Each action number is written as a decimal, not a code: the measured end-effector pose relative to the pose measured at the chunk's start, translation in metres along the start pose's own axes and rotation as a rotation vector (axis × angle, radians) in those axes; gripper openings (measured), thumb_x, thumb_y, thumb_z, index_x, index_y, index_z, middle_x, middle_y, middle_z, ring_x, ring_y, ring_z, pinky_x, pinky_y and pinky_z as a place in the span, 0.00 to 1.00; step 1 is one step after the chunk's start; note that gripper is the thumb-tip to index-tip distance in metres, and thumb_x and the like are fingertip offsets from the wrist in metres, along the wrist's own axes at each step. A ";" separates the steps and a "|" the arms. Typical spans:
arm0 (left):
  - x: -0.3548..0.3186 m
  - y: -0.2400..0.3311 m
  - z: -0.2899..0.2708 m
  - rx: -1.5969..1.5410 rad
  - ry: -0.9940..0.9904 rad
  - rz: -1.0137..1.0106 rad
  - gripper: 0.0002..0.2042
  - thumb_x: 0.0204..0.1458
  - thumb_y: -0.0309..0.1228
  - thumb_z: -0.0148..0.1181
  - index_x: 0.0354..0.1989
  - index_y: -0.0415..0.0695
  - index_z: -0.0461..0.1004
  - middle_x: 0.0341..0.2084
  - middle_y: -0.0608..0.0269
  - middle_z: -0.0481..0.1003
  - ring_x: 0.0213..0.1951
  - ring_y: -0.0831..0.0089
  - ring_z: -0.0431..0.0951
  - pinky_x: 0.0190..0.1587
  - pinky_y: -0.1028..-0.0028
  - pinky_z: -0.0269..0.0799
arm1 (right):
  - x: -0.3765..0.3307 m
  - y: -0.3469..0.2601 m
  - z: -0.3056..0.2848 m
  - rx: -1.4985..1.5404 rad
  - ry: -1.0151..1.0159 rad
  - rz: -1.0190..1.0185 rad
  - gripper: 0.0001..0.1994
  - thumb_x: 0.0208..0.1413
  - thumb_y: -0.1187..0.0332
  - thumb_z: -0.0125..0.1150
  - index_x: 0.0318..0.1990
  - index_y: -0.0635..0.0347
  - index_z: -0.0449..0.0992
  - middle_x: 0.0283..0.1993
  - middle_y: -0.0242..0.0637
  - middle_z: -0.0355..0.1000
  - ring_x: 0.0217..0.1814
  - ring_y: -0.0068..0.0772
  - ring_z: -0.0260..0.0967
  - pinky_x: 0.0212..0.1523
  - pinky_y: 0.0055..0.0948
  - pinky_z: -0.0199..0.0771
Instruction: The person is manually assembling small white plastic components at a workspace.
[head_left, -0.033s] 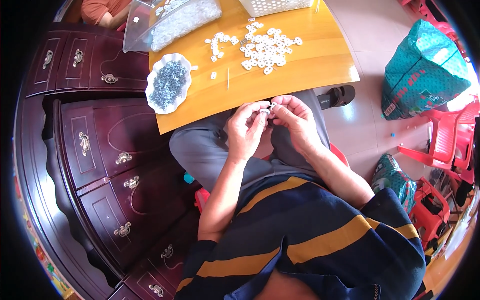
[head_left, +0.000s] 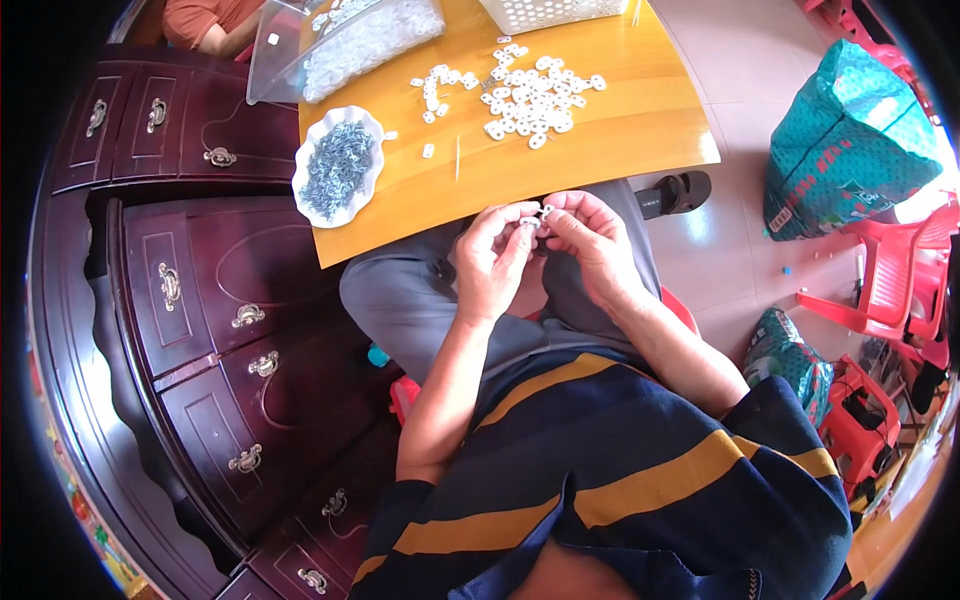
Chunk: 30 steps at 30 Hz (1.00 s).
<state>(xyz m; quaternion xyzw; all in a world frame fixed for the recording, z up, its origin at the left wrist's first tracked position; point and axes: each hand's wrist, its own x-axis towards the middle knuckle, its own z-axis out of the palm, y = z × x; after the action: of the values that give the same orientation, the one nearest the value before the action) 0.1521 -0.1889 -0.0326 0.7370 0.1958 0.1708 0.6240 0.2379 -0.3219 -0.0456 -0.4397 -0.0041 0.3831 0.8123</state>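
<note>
Nearest the camera is the person's striped shirt, navy with yellow bands, and below it grey trousers over the lap. Both forearms rise from the lower edge and meet above the knees, just short of the table edge.

The left hand is curled, its thumb and forefinger pinched together at the tips. The right hand is curled the same way, fingers bent in toward the left. Between the two sets of fingertips sits a small white piece, held by both hands at once; it is too small to tell its exact shape or whether a second bit is pressed against it.

Just beyond the hands lies the yellow wooden table. On its left corner stands a white scalloped dish filled with small grey metal bits. Near the middle a thin stick lies on the wood. Further on, a loose heap of white pieces spreads across the top. At the far edge are a clear plastic tub holding more white parts, and a white basket.

Left of the table stands a dark cabinet with brass handles. To the right, well apart on the floor, are a teal bag and red plastic chairs. A sandal shows just past the table's right corner.
</note>
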 end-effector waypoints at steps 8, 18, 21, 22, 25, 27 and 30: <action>0.000 0.006 -0.007 -0.231 0.063 -0.086 0.05 0.63 0.21 0.60 0.45 0.36 0.75 0.36 0.64 0.80 0.33 0.84 0.79 0.38 0.81 0.77 | -0.001 0.000 0.002 -0.064 -0.047 -0.047 0.07 0.66 0.71 0.62 0.48 0.61 0.77 0.39 0.29 0.78 0.41 0.16 0.74 0.44 0.19 0.73; -0.003 0.015 -0.020 -0.117 0.051 -0.119 0.07 0.63 0.25 0.63 0.46 0.37 0.80 0.35 0.65 0.81 0.32 0.81 0.79 0.37 0.79 0.79 | -0.004 0.006 0.003 -0.250 -0.064 -0.126 0.07 0.64 0.77 0.62 0.48 0.67 0.78 0.38 0.28 0.77 0.41 0.15 0.73 0.47 0.19 0.76; -0.004 0.015 -0.020 -0.106 0.037 -0.116 0.07 0.63 0.25 0.63 0.47 0.37 0.80 0.35 0.65 0.81 0.32 0.81 0.79 0.37 0.79 0.78 | -0.004 0.008 0.003 -0.249 -0.069 -0.133 0.07 0.64 0.77 0.61 0.48 0.67 0.78 0.38 0.28 0.77 0.40 0.15 0.73 0.45 0.19 0.76; -0.005 0.015 -0.020 -0.103 0.037 -0.120 0.07 0.63 0.25 0.63 0.47 0.37 0.80 0.35 0.66 0.81 0.31 0.81 0.79 0.37 0.80 0.77 | -0.003 0.008 0.003 -0.249 -0.069 -0.133 0.07 0.64 0.77 0.61 0.48 0.67 0.78 0.38 0.28 0.77 0.40 0.15 0.73 0.45 0.19 0.76; -0.005 0.016 -0.020 -0.092 0.032 -0.123 0.07 0.63 0.26 0.63 0.47 0.37 0.80 0.34 0.66 0.81 0.31 0.82 0.79 0.36 0.80 0.77 | -0.003 0.008 0.002 -0.280 -0.065 -0.125 0.07 0.64 0.77 0.62 0.47 0.67 0.78 0.37 0.28 0.77 0.40 0.14 0.73 0.45 0.19 0.76; -0.005 0.016 -0.020 -0.084 0.028 -0.121 0.08 0.63 0.26 0.63 0.47 0.37 0.80 0.34 0.67 0.80 0.31 0.82 0.78 0.36 0.80 0.77 | -0.003 0.008 0.002 -0.285 -0.062 -0.130 0.07 0.63 0.77 0.62 0.47 0.67 0.79 0.36 0.27 0.77 0.39 0.14 0.72 0.44 0.19 0.76; -0.005 0.015 -0.021 -0.084 0.022 -0.122 0.08 0.63 0.26 0.63 0.47 0.37 0.80 0.34 0.67 0.80 0.31 0.82 0.78 0.36 0.81 0.77 | -0.003 0.009 0.001 -0.343 -0.056 -0.144 0.07 0.63 0.77 0.62 0.47 0.67 0.79 0.36 0.27 0.77 0.39 0.13 0.72 0.44 0.18 0.76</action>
<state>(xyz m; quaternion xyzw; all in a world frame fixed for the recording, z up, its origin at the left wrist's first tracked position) 0.1388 -0.1756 -0.0146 0.6948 0.2399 0.1487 0.6615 0.2300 -0.3199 -0.0507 -0.5595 -0.1233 0.3294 0.7505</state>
